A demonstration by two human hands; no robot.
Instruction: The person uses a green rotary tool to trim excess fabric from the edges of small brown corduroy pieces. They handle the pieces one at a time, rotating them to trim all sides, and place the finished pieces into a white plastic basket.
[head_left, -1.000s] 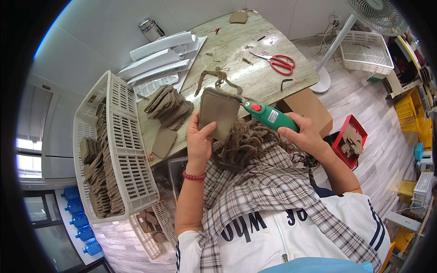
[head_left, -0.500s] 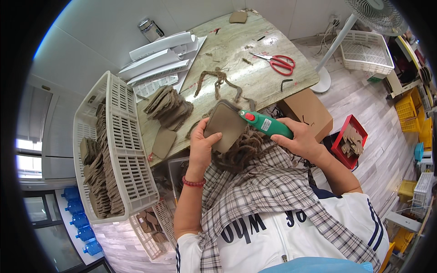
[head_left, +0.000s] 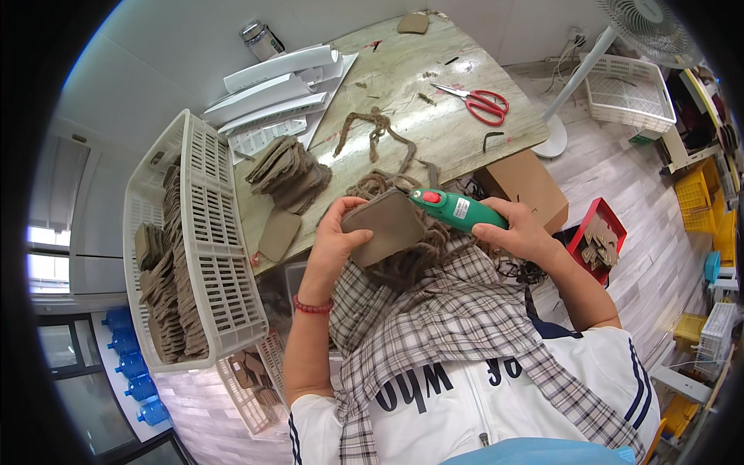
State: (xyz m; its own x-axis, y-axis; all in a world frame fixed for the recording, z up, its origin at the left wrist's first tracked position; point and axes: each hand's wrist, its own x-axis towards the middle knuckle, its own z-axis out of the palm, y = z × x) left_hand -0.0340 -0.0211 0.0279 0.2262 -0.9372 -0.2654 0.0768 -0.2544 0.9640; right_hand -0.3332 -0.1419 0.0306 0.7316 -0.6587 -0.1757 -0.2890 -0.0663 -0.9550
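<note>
My left hand (head_left: 332,244) grips a flat, brown-grey fabric pad (head_left: 387,231) with rounded corners, thumb on top and fingers beneath. In my right hand (head_left: 521,231) is a green handheld electric cutter (head_left: 469,213) with a red switch. Its tip is at the pad's far right edge; whether it touches the fabric I cannot tell. Curled brown trimmings (head_left: 411,267) lie under the pad, over my lap. On the table to the left sit a stack of similar pads (head_left: 288,177) and a single pad (head_left: 279,235).
A white crate (head_left: 225,240) full of pads stands at the left. Red-handled scissors (head_left: 487,107), loose trimming strips (head_left: 380,128) and rolled papers (head_left: 271,89) lie on the table (head_left: 434,70). A cardboard box (head_left: 527,190), red tray (head_left: 601,213) and fan (head_left: 643,31) are at the right.
The pad has turned clockwise in my left hand, which has moved slightly left. More coiled trimming shows beyond the pad. The cutter remains near its edge.
</note>
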